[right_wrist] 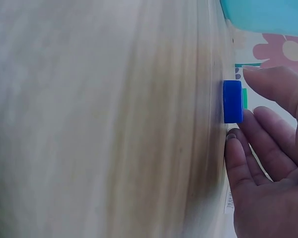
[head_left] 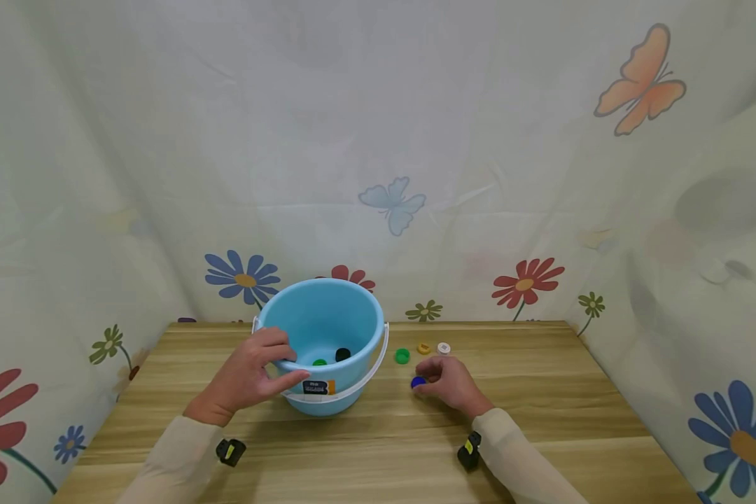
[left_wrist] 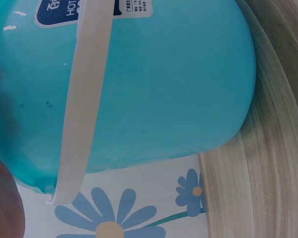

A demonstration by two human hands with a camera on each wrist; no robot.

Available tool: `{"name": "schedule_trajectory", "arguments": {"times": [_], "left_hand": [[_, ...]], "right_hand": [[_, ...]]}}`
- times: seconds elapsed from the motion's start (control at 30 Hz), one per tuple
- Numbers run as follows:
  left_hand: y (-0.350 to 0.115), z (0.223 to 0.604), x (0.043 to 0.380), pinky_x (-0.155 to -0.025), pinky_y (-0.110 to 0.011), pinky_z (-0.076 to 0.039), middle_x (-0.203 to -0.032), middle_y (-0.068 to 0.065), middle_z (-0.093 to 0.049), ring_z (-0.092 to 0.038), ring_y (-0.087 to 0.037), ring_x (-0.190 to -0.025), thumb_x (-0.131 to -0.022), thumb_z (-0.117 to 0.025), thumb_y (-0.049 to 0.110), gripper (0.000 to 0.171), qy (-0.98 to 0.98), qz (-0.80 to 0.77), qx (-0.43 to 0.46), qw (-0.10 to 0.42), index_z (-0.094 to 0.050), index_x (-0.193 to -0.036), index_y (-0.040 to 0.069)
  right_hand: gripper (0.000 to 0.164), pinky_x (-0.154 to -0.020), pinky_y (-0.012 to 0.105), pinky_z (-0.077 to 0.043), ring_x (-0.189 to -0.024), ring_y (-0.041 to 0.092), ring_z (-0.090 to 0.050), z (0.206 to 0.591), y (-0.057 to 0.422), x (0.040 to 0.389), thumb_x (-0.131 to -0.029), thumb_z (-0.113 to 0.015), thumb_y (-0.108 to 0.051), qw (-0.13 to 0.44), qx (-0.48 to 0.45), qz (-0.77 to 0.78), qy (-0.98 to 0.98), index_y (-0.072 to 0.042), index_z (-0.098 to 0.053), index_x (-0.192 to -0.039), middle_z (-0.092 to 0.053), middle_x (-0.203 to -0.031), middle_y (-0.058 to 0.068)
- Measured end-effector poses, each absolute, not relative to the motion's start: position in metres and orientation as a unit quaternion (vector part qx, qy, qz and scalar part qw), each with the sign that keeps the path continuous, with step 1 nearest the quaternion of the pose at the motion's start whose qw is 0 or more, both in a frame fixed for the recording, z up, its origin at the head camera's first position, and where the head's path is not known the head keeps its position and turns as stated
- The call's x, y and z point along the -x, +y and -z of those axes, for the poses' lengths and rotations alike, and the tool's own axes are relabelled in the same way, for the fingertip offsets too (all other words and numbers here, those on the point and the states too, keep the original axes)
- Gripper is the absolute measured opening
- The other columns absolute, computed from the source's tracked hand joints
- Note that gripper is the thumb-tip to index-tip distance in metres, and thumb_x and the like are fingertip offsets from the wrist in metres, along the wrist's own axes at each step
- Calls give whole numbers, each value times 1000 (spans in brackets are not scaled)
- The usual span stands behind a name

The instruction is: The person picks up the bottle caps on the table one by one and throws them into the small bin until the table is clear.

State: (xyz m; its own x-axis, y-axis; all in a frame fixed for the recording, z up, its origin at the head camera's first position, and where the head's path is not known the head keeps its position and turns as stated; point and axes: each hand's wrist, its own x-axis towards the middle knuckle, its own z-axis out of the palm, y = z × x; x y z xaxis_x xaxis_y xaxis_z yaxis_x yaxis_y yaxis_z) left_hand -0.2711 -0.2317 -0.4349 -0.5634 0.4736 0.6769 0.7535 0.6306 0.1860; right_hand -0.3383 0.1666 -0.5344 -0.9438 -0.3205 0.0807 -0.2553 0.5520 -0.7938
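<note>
A light blue bucket (head_left: 327, 315) stands on the table, its white handle (left_wrist: 87, 99) hanging down the near side. My left hand (head_left: 252, 371) holds the bucket's near left rim, fingers over the inside and thumb along the outside. At the bottom of the bucket lie a black cap (head_left: 343, 355) and a green cap (head_left: 319, 362), partly hidden by the rim. To the right of the bucket, my right hand (head_left: 451, 385) is at a blue bottle cap (right_wrist: 233, 101) on the table. In the right wrist view, its thumb and fingers are spread around the cap.
Beyond the right hand, a green cap (head_left: 402, 356), a yellow cap (head_left: 424, 348) and a white cap (head_left: 444, 348) lie on the wooden table (head_left: 353, 462). A flower-printed curtain (head_left: 453, 266) hangs behind the table's far edge.
</note>
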Motion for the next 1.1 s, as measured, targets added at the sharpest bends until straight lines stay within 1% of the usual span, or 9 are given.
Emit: {"name": "schedule_trajectory", "arguments": {"times": [0.23, 0.37, 0.63, 0.8, 0.97, 1.1], "left_hand": [[-231, 435, 270, -78, -44, -59, -85, 17, -60, -55, -5, -86, -77, -88, 42, 23, -854, 231, 356, 300, -74, -81, 24], [-230, 435, 269, -79, -45, -59, -86, 16, -60, -55, -5, -86, -77, -88, 41, 24, -857, 232, 354, 295, -74, -82, 23], [-230, 434, 268, -81, -49, -60, -87, 16, -61, -56, -6, -88, -75, -90, 39, 23, -860, 229, 351, 291, -75, -82, 23], [-229, 434, 268, -82, -50, -60, -86, 15, -61, -56, -6, -88, -74, -91, 37, 23, -860, 227, 353, 292, -75, -82, 22], [-230, 433, 268, -81, -48, -60, -86, 16, -60, -56, -6, -88, -74, -91, 36, 22, -860, 229, 351, 291, -74, -81, 25], [-229, 432, 267, -81, -48, -60, -86, 16, -60, -56, -6, -88, -74, -91, 36, 22, -860, 229, 352, 290, -73, -81, 25]], "right_hand": [[36, -85, 35, -58, -97, 18, -69, 536, 168, 340, -79, -89, -16, 37, 173, 426, 887, -6, -75, -109, -75, -106, 4], [36, -85, 33, -57, -97, 17, -69, 536, 169, 341, -79, -89, -16, 39, 175, 419, 890, -6, -75, -109, -75, -106, 4], [35, -85, 34, -56, -97, 17, -67, 534, 169, 340, -78, -90, -15, 49, 174, 416, 891, -7, -75, -109, -75, -106, 3], [35, -84, 30, -54, -96, 16, -65, 535, 168, 341, -78, -90, -16, 49, 178, 406, 895, -9, -75, -109, -75, -107, 3], [34, -83, 27, -52, -97, 16, -65, 534, 168, 340, -78, -90, -15, 51, 183, 406, 894, -9, -75, -109, -75, -107, 2], [35, -86, 31, -54, -99, 17, -65, 534, 169, 340, -78, -90, -15, 53, 188, 409, 892, -8, -75, -109, -75, -108, 3]]}}
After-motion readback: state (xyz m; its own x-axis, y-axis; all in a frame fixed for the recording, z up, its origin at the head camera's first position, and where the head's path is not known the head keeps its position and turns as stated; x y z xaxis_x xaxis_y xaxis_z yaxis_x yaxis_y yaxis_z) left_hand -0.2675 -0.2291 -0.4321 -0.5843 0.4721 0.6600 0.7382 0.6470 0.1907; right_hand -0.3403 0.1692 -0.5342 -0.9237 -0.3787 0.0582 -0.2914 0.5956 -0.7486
